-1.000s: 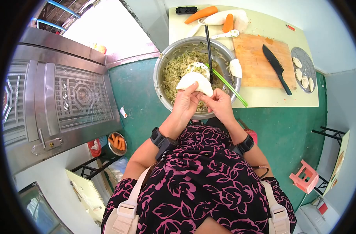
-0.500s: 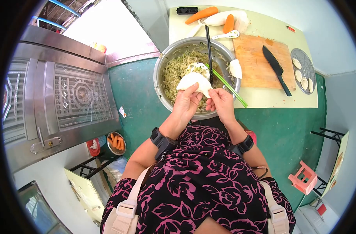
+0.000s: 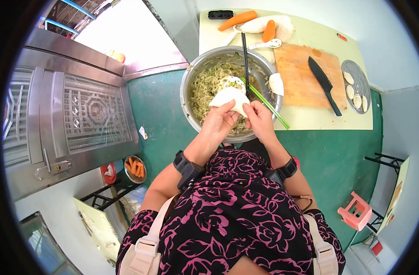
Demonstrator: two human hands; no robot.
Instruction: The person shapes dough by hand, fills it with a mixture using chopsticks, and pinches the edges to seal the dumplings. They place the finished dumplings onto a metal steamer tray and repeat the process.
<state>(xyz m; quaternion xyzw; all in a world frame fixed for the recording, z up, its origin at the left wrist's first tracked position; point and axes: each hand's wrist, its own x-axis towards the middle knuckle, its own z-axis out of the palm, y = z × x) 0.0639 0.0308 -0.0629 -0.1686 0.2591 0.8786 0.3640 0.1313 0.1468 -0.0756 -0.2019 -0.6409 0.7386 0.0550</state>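
Note:
A folded white dumpling (image 3: pixel 227 98) is held between both my hands over a large metal bowl (image 3: pixel 185 100). My left hand (image 3: pixel 220 122) pinches its lower edge with thumb and fingers. At its right corner, my right hand (image 3: pixel 261 121) presses the dough edge together. Shredded greenish filling (image 3: pixel 202 86) lies in the bowl, and a white piece topped with filling (image 3: pixel 233 82) shows just behind the dumpling. Black chopsticks (image 3: pixel 245 52) stand in the bowl, while green chopsticks (image 3: pixel 270 104) lean across its right rim. White dough wrappers (image 3: pixel 276 85) hang over that rim.
Right of the bowl, a wooden cutting board (image 3: pixel 294 78) carries a black knife (image 3: pixel 323 78). Several dumplings lie on a round grey tray (image 3: pixel 360 75). Carrots (image 3: pixel 238 20), a white radish (image 3: pixel 260 24) and a white spoon (image 3: pixel 267 44) are behind. A metal door (image 3: pixel 97 110) stands left.
The dumpling has tilted slightly, its right corner a little lower. My right fingers have shifted slightly left and up along its edge. Both hands keep their hold.

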